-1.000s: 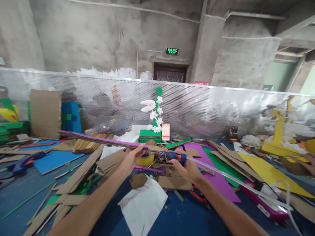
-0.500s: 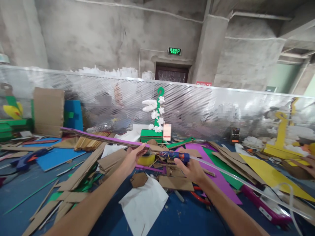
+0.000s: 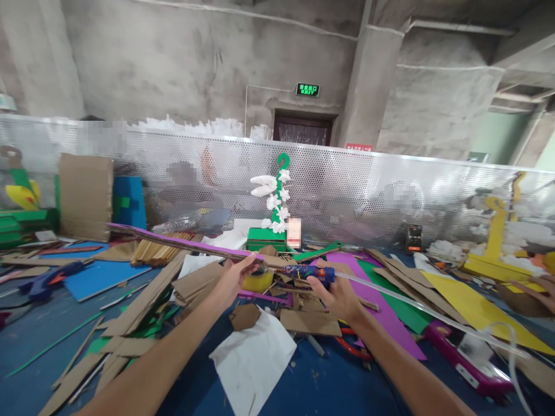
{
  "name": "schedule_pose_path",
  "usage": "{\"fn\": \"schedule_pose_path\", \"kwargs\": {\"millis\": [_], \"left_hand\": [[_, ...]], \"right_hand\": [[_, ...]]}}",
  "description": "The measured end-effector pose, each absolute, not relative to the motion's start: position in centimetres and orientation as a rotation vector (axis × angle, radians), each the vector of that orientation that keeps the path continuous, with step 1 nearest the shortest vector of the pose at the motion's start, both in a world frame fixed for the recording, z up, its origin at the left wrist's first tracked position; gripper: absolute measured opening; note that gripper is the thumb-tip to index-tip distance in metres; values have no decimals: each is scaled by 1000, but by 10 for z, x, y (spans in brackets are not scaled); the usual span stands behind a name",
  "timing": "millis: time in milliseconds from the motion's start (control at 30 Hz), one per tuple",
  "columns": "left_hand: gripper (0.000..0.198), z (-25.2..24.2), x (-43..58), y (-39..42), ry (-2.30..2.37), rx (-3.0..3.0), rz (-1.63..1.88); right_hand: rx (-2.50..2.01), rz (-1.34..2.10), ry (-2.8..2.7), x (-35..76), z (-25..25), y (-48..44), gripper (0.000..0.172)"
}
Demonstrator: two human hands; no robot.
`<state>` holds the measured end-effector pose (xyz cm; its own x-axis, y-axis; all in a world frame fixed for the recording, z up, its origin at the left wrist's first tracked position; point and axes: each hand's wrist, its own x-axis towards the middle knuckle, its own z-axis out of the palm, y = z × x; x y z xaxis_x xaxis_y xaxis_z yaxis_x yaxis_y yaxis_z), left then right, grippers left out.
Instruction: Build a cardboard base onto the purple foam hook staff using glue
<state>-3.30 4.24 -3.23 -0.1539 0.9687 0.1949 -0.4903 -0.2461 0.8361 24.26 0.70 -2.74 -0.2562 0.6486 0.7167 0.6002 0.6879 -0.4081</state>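
My left hand (image 3: 235, 278) pinches the near end of a long purple-faced cardboard strip (image 3: 173, 241) that runs off to the left above the table. My right hand (image 3: 336, 294) is wrapped round a blue glue gun (image 3: 309, 273), whose nozzle meets the strip's end just right of my left fingers. A long clear glue stick (image 3: 411, 306) trails from the gun's back toward the right. Under my left hand lies a yellow tape roll (image 3: 256, 281).
Cardboard scraps (image 3: 143, 306), a white sheet (image 3: 254, 358) and purple, green and yellow sheets cover the blue table. A green stand with white flowers (image 3: 273, 216) stands behind. A second blue glue gun (image 3: 45, 280) lies far left. A perforated metal screen (image 3: 347, 185) backs the table.
Both hands have kept their grip. The glue gun has edged slightly right along the strip's end, and the view shifted a little.
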Motion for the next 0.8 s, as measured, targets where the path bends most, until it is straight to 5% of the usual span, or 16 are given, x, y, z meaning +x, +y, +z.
{"fn": "schedule_pose_path", "kwargs": {"millis": [800], "left_hand": [[4,-24,-42,48,706,722,1662]], "right_hand": [[-949,187,-1856,257,-29,17,35]]}}
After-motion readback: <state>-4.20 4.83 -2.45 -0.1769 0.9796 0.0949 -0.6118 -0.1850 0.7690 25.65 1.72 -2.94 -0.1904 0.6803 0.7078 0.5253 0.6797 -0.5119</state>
